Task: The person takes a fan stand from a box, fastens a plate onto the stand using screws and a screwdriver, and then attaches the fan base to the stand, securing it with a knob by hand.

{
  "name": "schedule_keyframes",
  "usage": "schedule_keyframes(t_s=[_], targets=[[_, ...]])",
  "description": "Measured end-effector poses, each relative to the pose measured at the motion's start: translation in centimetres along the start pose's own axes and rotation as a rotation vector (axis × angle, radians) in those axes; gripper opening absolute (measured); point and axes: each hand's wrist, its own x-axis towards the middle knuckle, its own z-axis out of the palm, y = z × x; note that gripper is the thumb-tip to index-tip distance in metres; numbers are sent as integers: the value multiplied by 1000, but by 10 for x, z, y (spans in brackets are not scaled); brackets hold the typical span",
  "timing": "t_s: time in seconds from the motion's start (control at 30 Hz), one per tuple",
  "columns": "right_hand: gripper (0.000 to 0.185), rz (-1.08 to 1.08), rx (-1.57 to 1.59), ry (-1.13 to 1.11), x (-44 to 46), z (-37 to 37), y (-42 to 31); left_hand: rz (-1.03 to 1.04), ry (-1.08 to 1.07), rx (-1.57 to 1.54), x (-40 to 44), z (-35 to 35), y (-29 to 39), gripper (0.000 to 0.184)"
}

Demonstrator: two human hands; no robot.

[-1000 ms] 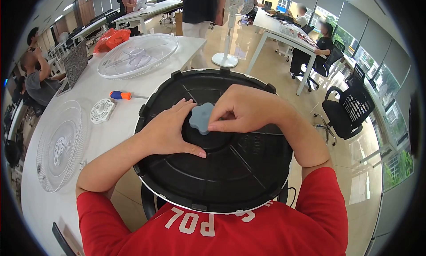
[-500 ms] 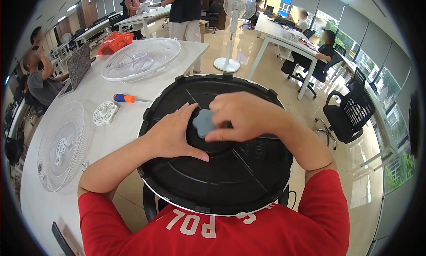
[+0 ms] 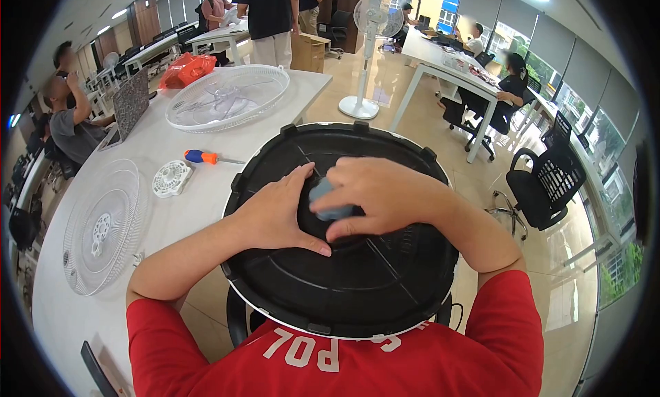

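Observation:
A large round black base [image 3: 330, 280] with a white rim and tabs along its edge lies in front of my chest, underside up. At its centre is a grey lobed knob [image 3: 328, 203], partly covered by fingers. My right hand [image 3: 375, 196] is curled over the knob from the right, its thumb low beside it. My left hand [image 3: 282, 208] rests on the base just left of the knob, thumb and fingers spread around that side.
On the white table [image 3: 172, 225] are a clear fan grille [image 3: 106, 225], a white perforated disc [image 3: 172, 178], a screwdriver [image 3: 206, 157], another grille with blades [image 3: 227, 98], a red bag [image 3: 187, 70] and a laptop [image 3: 130, 108]. A standing fan [image 3: 361, 107], chairs and people are beyond.
My right hand has shifted and turned over the knob, covering more of it. My left hand keeps its place on the base. The whole view has shifted slightly.

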Motion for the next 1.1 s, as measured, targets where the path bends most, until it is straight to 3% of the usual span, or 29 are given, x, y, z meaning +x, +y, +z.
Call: schedule_keyframes(t_s=[0.07,0.17,0.27,0.4,0.47,0.5,0.57,0.73,0.87,0.97,1.03,1.1], targets=[[41,72,-197,149,-1,0,5,24,33,21,-1,3,-1,143],[39,177,-326,35,-2,-14,1,19,33,7,0,4,-1,143],[40,30,-119,15,0,-11,-6,20,20,18,0,0,2,143],[41,30,-216,200,-1,-1,-2,22,16,20,-1,2,3,143],[39,186,-387,-14,-1,-13,-5,37,40,25,-1,3,1,143],[39,185,-389,-16,-1,-13,-5,37,43,25,0,3,2,143],[42,-16,-173,-42,-1,-11,-7,25,26,37,-1,1,4,143],[43,63,-347,110,-6,-2,-1,30,28,37,-1,2,3,144],[47,-7,-307,3,-1,-5,-8,15,15,23,-2,0,5,145],[46,-7,-350,107,-2,0,-6,27,36,54,-2,3,3,145],[46,179,-454,-20,-3,-8,-4,22,27,49,-1,2,4,145],[46,102,-420,-30,-3,-11,-8,15,28,43,-1,1,4,145]])
